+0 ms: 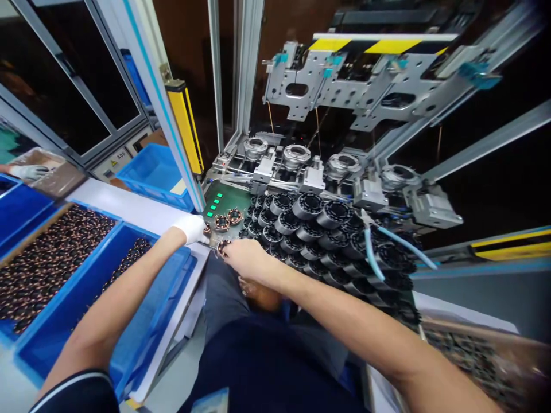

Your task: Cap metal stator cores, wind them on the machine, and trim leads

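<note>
My left hand [193,229], in a white glove, is closed at the near left corner of the machine's green work surface [235,198]. A small copper-wound stator core [207,228] shows at its fingertips. Just to the right, my bare right hand [246,256] pinches another copper-wound stator [222,248]; the fingers partly cover it. Two more wound stators, a left one [221,222] and a right one [235,215], lie on the surface beyond my hands. Stacked black-and-silver ring parts [289,222] stand right beside my right hand and forearm.
Light-blue-handled pliers [373,252] lie on the stacked rings. Behind stand machine fixtures [297,155] under a yellow-and-black striped bar [383,45]. Blue bins [150,338] with many wound stators are at left. A yellow light-curtain post [185,129] rises nearby. A co-worker's gloved hand [30,171] is far left.
</note>
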`<state>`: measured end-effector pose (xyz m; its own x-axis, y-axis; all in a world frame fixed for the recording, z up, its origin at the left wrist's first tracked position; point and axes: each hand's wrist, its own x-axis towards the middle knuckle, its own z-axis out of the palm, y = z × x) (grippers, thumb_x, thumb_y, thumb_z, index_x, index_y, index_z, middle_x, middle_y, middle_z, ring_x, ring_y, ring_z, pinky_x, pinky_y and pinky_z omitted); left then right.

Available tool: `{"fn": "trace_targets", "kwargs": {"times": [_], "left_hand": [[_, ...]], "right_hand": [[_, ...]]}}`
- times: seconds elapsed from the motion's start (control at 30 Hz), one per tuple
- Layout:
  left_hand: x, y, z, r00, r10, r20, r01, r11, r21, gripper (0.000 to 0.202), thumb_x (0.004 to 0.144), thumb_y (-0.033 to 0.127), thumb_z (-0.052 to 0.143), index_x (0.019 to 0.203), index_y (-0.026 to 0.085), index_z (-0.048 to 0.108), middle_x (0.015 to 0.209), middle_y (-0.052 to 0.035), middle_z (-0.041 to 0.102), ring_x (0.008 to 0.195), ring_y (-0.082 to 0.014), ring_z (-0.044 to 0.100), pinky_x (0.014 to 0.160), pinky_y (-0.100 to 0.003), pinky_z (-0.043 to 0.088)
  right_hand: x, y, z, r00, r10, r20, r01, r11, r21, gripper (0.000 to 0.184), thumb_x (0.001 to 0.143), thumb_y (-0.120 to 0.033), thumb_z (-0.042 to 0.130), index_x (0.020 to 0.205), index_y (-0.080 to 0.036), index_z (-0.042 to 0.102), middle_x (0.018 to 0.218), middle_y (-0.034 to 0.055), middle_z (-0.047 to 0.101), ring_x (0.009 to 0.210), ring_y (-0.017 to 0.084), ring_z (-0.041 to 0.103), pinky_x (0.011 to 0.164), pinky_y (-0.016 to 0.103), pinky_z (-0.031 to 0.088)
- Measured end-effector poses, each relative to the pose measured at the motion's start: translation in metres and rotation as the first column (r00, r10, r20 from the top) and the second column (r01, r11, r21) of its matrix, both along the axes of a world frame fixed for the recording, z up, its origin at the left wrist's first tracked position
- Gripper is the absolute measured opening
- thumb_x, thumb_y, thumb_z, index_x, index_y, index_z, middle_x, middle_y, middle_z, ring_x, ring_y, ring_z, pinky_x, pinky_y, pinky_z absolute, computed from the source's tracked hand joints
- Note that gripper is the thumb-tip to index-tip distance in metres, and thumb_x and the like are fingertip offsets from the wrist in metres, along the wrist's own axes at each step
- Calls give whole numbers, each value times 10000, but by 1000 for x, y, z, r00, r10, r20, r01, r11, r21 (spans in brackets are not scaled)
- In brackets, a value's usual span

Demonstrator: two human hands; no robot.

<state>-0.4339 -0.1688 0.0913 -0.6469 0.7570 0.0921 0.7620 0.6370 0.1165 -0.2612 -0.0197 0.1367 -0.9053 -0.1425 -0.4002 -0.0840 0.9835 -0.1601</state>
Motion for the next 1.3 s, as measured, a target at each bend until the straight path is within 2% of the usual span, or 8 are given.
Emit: {"fn": "trace_targets", "kwargs": {"times": [0.17, 0.37, 0.43, 0.53, 0.77, 0.9, 1.13, 1.3], "left_hand": [[4, 1, -14, 995, -34, 98, 45, 993, -110, 87, 915, 227, 846, 956, 196, 776, 1124, -49, 822, 981, -258, 809, 1013, -386, 686], [33, -7, 21, 986, -145, 77, 131, 978, 165, 501, 1051, 408, 766, 1522, 245, 712, 1641, -182, 683, 1538, -409, 670, 1334, -583, 550], [48, 5, 42, 966, -243, 89, 190, 900, 393, 634, 1093, 482, 721, 1690, 322, 578, 1682, -112, 668, 1574, -340, 649, 1371, -524, 522], [70, 51, 71, 935, -351, 59, 262, 791, 553, 822, 1041, 521, 813, 1775, 337, 492, 1757, -85, 624, 1616, -353, 612, 1392, -532, 486], [96, 174, 92, 911, -409, 46, 362, 849, 385, 752, 925, 408, 969, 1600, 194, 715, 1534, -133, 801, 1455, -413, 710, 1291, -534, 557], [93, 171, 99, 933, -358, 26, 313, 847, 429, 625, 902, 470, 995, 1440, 213, 809, 1418, -83, 851, 1376, -373, 751, 1231, -495, 596], [15, 175, 152, 988, -154, -11, 132, 805, 579, 801, 831, 674, 927, 1466, 196, 823, 1426, -70, 866, 1277, -332, 819, 1234, -510, 585], [-41, 219, 128, 999, -44, 30, 21, 839, 543, 826, 816, 676, 833, 1480, 185, 817, 1485, -77, 845, 1402, -330, 776, 1298, -523, 553]], "right_hand": [[-29, -7, -25, 983, -180, -40, 180, 984, -13, 372, 1160, -434, 761, 1401, -152, 765, 1381, 133, 811, 1249, 287, 806, 1129, 537, 677], [81, 39, 38, 946, -281, -161, 230, 934, -275, 413, 1182, -499, 686, 1575, -380, 730, 994, -10, 887, 940, 211, 848, 932, 327, 629], [122, 69, 67, 823, -452, -344, 237, 824, -514, 314, 1151, -495, 716, 1402, -339, 824, 817, -40, 813, 686, 169, 749, 743, 299, 588], [146, 118, 94, 505, -593, -627, 322, 804, -500, 363, 1083, -489, 768, 1375, -279, 815, 971, 33, 801, 740, 209, 720, 684, 337, 592], [109, 176, 81, 691, -458, -559, 436, 881, -183, 622, 1006, -406, 831, 1565, -184, 671, 1446, 179, 759, 1294, 399, 757, 1162, 552, 614], [111, 182, 90, 709, -484, -513, 376, 875, -306, 513, 974, -341, 883, 1440, -197, 726, 1266, 103, 841, 875, 259, 801, 947, 426, 651], [59, 250, 121, 510, -471, -720, 192, 878, -438, 591, 838, -503, 1027, 1313, -208, 834, 872, 17, 770, 724, 242, 700, 831, 457, 619], [-6, 300, 82, 523, -552, -650, 285, 832, -477, 567, 757, -424, 1011, 1235, -180, 827, 853, 20, 738, 738, 249, 661, 804, 439, 555]]}}
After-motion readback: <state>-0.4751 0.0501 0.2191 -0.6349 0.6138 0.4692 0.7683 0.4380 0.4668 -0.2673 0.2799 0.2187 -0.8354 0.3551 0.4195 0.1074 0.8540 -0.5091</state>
